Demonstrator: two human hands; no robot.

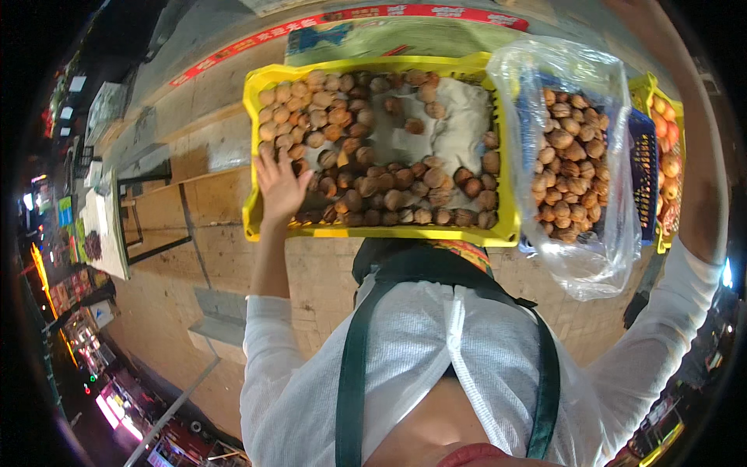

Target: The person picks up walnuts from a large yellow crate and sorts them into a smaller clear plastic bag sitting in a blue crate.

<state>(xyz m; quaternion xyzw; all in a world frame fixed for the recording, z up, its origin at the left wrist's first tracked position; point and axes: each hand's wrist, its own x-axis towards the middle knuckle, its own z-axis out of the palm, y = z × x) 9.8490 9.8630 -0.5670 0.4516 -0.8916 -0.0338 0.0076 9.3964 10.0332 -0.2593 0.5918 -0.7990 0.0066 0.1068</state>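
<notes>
My left hand [281,185] is at the left side of a yellow plastic crate [382,233], palm down with its fingers apart over the walnuts [280,112]. It seems to touch the nuts near the crate's wall, but holds none that I can see. Walnuts cover the crate's left part and its front. A crumpled white liner [461,125] shows bare at the right and middle, with a few loose nuts on it. My right arm reaches up along the right side of the picture, and the hand itself is cut off at the top edge.
Right of the yellow crate, a clear plastic bag [589,265] lines a blue crate [643,175] holding more walnuts [569,169]. Past it stands another yellow crate [661,245] with reddish round fruit [668,134]. A table [108,233] is at the left. A red banner [350,14] bears writing.
</notes>
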